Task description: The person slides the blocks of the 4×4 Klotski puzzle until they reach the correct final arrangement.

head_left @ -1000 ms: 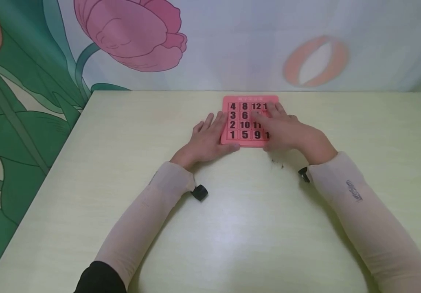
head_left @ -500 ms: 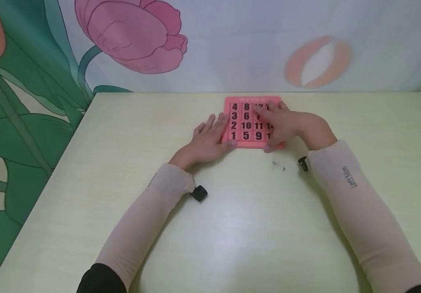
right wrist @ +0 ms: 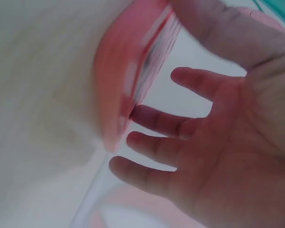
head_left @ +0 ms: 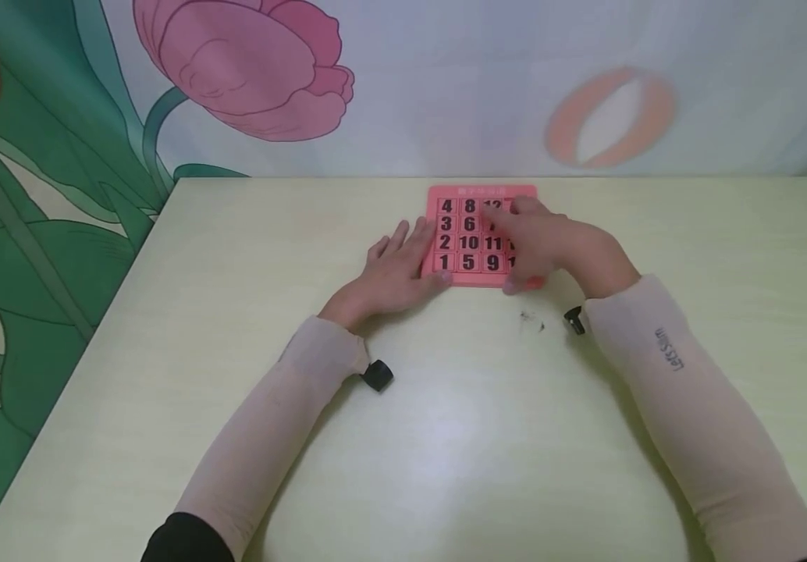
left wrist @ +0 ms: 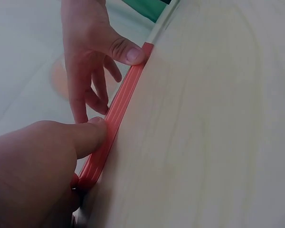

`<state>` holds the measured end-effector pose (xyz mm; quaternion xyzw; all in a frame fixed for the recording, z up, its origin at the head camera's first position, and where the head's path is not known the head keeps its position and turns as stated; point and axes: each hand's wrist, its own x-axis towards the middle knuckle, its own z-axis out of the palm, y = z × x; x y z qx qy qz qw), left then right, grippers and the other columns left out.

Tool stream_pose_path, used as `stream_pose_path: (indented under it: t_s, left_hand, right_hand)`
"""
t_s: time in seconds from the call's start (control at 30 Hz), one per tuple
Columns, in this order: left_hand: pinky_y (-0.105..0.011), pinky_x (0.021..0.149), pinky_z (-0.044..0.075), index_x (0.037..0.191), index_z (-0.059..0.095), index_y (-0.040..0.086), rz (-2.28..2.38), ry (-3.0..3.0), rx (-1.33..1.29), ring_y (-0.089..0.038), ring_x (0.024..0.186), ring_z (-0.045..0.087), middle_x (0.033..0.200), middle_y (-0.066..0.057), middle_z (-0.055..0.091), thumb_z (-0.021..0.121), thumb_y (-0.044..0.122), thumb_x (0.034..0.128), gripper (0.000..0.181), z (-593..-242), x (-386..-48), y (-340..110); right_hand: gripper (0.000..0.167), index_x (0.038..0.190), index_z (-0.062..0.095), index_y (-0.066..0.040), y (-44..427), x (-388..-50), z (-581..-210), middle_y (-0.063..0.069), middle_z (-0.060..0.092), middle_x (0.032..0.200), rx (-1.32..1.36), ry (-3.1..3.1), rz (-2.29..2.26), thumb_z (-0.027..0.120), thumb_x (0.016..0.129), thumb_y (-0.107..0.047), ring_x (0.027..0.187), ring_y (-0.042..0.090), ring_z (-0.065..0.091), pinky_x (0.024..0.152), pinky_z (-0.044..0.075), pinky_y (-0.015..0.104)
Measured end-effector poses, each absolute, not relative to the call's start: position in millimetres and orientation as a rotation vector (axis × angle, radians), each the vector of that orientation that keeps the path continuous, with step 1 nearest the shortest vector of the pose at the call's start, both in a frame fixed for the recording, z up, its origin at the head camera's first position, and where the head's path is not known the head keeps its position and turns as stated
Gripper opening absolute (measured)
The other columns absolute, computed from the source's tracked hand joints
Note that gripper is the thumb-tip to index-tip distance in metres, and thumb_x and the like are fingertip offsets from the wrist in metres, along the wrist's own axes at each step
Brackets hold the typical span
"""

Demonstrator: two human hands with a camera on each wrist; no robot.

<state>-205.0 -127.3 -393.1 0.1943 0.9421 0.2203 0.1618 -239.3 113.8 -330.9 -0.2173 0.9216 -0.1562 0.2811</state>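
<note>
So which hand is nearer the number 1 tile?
The left hand: its thumb is right beside the number 1 tile. The right hand is at the right side of the pink board.

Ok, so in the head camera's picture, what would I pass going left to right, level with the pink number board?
Green leaves → left hand → number board → right hand. The hands overlap the board's sides, but it clearly sits between them.
</note>
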Motion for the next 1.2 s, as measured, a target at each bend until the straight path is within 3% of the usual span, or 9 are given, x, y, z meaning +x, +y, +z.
stream_pose_path:
  t_s: [0.07, 0.3, 0.6, 0.73, 0.93, 1.03, 1.2]
  left_hand:
    - [-0.041, 0.119, -0.01, 0.163, -0.001, 0.015, 0.638, 2.692, 0.545, -0.021, 0.152, -0.017, 0.169, -0.001, -0.007, 0.039, 0.061, 0.1022, 0.086, -392.0, -204.9, -128.8]
    - [-0.04, 0.119, -0.011, 0.163, -0.003, 0.017, 0.644, 2.685, 0.518, -0.02, 0.151, -0.018, 0.168, 0.001, -0.008, 0.04, 0.059, 0.1031, 0.085, -388.0, -203.9, -134.6]
    - [-0.036, 0.118, -0.014, 0.163, -0.003, 0.02, 0.713, 2.605, 0.512, -0.015, 0.15, -0.02, 0.168, 0.005, -0.009, 0.047, 0.043, 0.1055, 0.08, -381.8, -206.9, -134.9]
    - [-0.034, 0.117, -0.014, 0.163, -0.003, 0.02, 0.701, 2.561, 0.53, -0.015, 0.15, -0.021, 0.167, 0.005, -0.01, 0.047, 0.037, 0.1068, 0.077, -379.5, -208.4, -132.9]
    - [-0.032, 0.118, -0.013, 0.163, -0.002, 0.022, 0.659, 2.515, 0.553, -0.013, 0.15, -0.019, 0.168, 0.006, -0.009, 0.045, 0.025, 0.1076, 0.073, -377.5, -210.1, -133.3]
    - [-0.034, 0.118, -0.012, 0.163, -0.002, 0.024, 0.641, 2.508, 0.564, -0.013, 0.15, -0.019, 0.168, 0.008, -0.01, 0.046, 0.024, 0.1069, 0.074, -377.9, -210.9, -136.1]
    - [-0.038, 0.12, -0.009, 0.163, -0.004, 0.027, 0.668, 2.499, 0.562, -0.01, 0.149, -0.021, 0.167, 0.012, -0.011, 0.054, 0.042, 0.1027, 0.085, -381.3, -211.4, -142.8]
  right_hand:
    - [0.112, 0.164, 0.012, -0.024, 108.7, -236.5, -327.8, 0.021, 0.026, 0.146, -0.563, 2.481, -0.395, 0.085, 0.081, -0.012, 0.116, 0.036, 0.038, 0.086, 0.046, 0.048]
    - [0.112, 0.164, 0.011, -0.025, 101.4, -235.8, -320.7, 0.023, 0.021, 0.152, -0.565, 2.476, -0.367, 0.084, 0.082, -0.012, 0.121, 0.037, 0.033, 0.091, 0.044, 0.052]
    - [0.113, 0.164, 0.013, -0.022, 108.5, -240.4, -322.6, 0.017, 0.031, 0.133, -0.587, 2.491, -0.383, 0.087, 0.08, -0.017, 0.115, 0.034, 0.035, 0.085, 0.044, 0.046]
    - [0.109, 0.164, 0.014, -0.02, 115.9, -243.9, -326.2, 0.017, 0.033, 0.133, -0.588, 2.486, -0.413, 0.086, 0.082, -0.019, 0.113, 0.034, 0.038, 0.089, 0.045, 0.048]
    - [0.086, 0.163, 0.018, -0.014, 123.0, -251.7, -331.4, 0.022, 0.035, 0.137, -0.599, 2.527, -0.43, 0.069, 0.095, -0.023, 0.115, 0.037, 0.038, 0.095, 0.042, 0.055]
    - [0.075, 0.163, 0.02, -0.013, 121.5, -256.8, -333.1, 0.023, 0.036, 0.138, -0.595, 2.548, -0.416, 0.058, 0.098, -0.017, 0.115, 0.038, 0.037, 0.096, 0.04, 0.055]
    - [0.065, 0.161, 0.029, -0.015, 113.9, -265.2, -333.5, 0.021, 0.046, 0.13, -0.59, 2.592, -0.345, 0.042, 0.098, -0.005, 0.107, 0.036, 0.035, 0.089, 0.039, 0.05]
